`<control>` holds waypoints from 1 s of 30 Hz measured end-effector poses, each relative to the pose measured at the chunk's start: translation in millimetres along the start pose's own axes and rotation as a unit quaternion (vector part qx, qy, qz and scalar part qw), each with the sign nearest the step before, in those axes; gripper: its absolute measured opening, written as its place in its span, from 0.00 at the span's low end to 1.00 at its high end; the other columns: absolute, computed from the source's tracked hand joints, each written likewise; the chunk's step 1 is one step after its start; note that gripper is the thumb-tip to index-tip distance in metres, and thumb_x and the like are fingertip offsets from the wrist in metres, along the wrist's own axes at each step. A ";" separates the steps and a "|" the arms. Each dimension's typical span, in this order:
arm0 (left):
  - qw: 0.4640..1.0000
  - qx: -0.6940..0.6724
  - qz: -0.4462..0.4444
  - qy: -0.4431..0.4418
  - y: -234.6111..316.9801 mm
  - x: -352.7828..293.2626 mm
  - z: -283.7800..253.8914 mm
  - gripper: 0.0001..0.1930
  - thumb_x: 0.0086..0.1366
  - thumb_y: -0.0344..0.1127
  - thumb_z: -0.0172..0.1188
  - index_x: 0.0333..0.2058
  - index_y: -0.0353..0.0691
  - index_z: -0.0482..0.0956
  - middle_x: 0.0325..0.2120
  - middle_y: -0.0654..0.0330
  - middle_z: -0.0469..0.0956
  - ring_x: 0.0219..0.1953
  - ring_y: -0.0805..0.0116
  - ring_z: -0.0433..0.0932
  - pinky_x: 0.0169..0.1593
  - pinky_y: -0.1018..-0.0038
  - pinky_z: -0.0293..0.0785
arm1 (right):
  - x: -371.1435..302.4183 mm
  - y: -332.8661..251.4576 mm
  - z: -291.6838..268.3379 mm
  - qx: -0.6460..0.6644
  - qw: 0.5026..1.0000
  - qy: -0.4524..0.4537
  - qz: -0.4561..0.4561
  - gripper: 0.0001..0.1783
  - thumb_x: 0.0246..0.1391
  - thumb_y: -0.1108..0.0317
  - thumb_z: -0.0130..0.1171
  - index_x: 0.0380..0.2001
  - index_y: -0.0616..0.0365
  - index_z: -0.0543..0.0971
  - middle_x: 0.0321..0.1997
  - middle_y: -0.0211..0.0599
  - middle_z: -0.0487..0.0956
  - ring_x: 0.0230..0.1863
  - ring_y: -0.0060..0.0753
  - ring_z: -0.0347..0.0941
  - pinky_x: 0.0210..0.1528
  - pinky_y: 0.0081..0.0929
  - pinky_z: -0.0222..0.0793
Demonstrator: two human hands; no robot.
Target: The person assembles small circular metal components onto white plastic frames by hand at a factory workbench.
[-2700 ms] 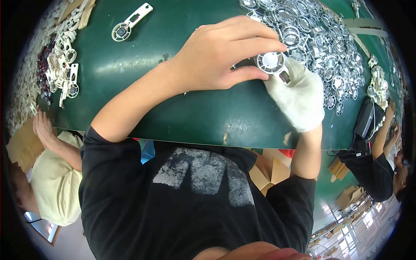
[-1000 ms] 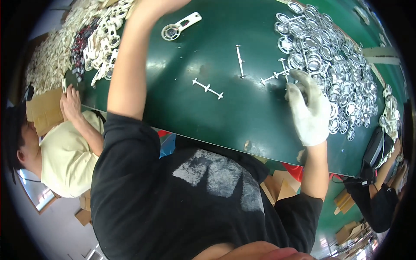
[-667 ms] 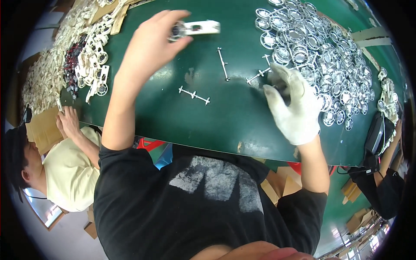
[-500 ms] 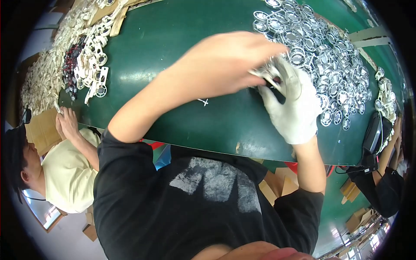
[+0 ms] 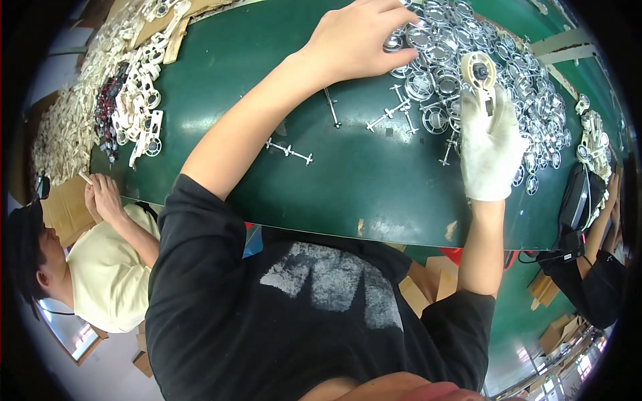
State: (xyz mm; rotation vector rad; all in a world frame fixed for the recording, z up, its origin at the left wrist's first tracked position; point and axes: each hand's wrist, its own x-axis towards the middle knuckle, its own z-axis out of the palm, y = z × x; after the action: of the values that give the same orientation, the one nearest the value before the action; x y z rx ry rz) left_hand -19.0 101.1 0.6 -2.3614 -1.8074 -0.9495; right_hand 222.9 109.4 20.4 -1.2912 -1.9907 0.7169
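Note:
My bare left hand (image 5: 358, 40) reaches to the near-left edge of a pile of chrome-coloured ring parts (image 5: 438, 53). Its thumb and fingers are apart around a ring there; I see no firm grip on it. In a white glove, my right hand (image 5: 491, 144) is closed on a white plastic part (image 5: 479, 72) with a round head, a dark centre and a short handle. That part is held up over the pile. Thin chrome sprue pieces lie between the hands, one of them a branched sprue (image 5: 388, 115). Another sprue (image 5: 289, 152) rests nearer me.
White plastic parts (image 5: 144, 110) and a heap of small dark parts (image 5: 107, 100) lie at the table's left. A co-worker (image 5: 107, 260) sits there; another person's arm (image 5: 592, 244) shows at right, beside a black device (image 5: 572, 200). The green table (image 5: 334, 194) curves ahead.
My hands, together around the white part before, have separated. The left moved up to the ring pile; the right moved right and up with the white part. More loose sprues now show.

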 end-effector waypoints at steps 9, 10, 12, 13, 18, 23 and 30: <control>0.995 -0.049 0.088 -0.007 -4.7 16.9 12.4 0.20 0.55 0.34 0.69 0.48 0.42 0.80 0.43 0.58 0.82 0.49 0.55 0.78 0.54 0.64 0.76 | 2.4 5.5 2.5 -0.030 0.999 0.021 -0.002 0.23 0.61 0.58 0.66 0.55 0.57 0.79 0.42 0.49 0.84 0.42 0.43 0.83 0.49 0.34 0.75; 0.996 -0.054 0.073 -0.003 -1.0 13.9 9.2 0.18 0.55 0.31 0.68 0.46 0.42 0.81 0.41 0.60 0.83 0.46 0.57 0.79 0.51 0.65 0.77 | 3.6 6.0 2.4 -0.043 0.999 0.021 0.002 0.22 0.61 0.59 0.66 0.55 0.57 0.79 0.42 0.49 0.84 0.41 0.42 0.83 0.48 0.34 0.75; 0.992 -0.079 0.099 0.020 3.8 8.4 -0.9 0.17 0.55 0.30 0.68 0.45 0.43 0.82 0.41 0.60 0.83 0.45 0.56 0.78 0.49 0.65 0.77 | 3.6 9.9 2.3 -0.056 0.998 0.022 0.009 0.22 0.61 0.59 0.66 0.54 0.58 0.79 0.42 0.48 0.84 0.40 0.41 0.83 0.48 0.33 0.75; 0.986 -0.101 0.122 0.045 7.4 4.9 -6.6 0.16 0.54 0.29 0.67 0.43 0.43 0.82 0.40 0.60 0.83 0.44 0.56 0.78 0.48 0.66 0.78 | 2.9 15.3 1.9 -0.036 0.999 0.026 0.005 0.22 0.61 0.59 0.66 0.54 0.58 0.79 0.41 0.48 0.84 0.40 0.40 0.83 0.47 0.33 0.75; 0.995 -0.068 0.054 0.048 9.1 -27.4 4.7 0.12 0.56 0.34 0.71 0.40 0.48 0.85 0.40 0.65 0.81 0.44 0.61 0.79 0.44 0.67 0.79 | -0.5 6.0 5.0 0.019 0.997 -0.059 0.037 0.23 0.62 0.56 0.64 0.55 0.58 0.78 0.40 0.49 0.85 0.40 0.41 0.83 0.47 0.33 0.76; 0.992 -0.109 -0.032 0.047 15.6 -60.0 11.1 0.08 0.56 0.31 0.73 0.36 0.41 0.86 0.32 0.63 0.81 0.38 0.62 0.79 0.42 0.68 0.76 | -5.0 8.8 13.7 -0.008 0.994 -0.102 0.033 0.20 0.65 0.67 0.62 0.57 0.63 0.76 0.42 0.34 0.83 0.38 0.16 0.74 0.44 0.20 0.72; 0.935 -0.260 -0.239 0.045 29.8 -62.1 12.7 0.12 0.71 0.30 0.58 0.50 0.38 0.81 0.29 0.58 0.83 0.29 0.73 0.82 0.37 0.74 0.77 | -6.0 10.7 17.0 -0.005 0.992 -0.129 0.019 0.27 0.62 0.55 0.62 0.59 0.60 0.76 0.39 0.49 0.85 0.38 0.40 0.84 0.46 0.33 0.76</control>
State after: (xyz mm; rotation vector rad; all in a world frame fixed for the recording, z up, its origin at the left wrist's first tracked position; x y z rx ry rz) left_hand 4.0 42.0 -29.0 -2.0721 -2.3859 -1.7505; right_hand 217.8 106.2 0.3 -1.2985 -2.1795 0.9329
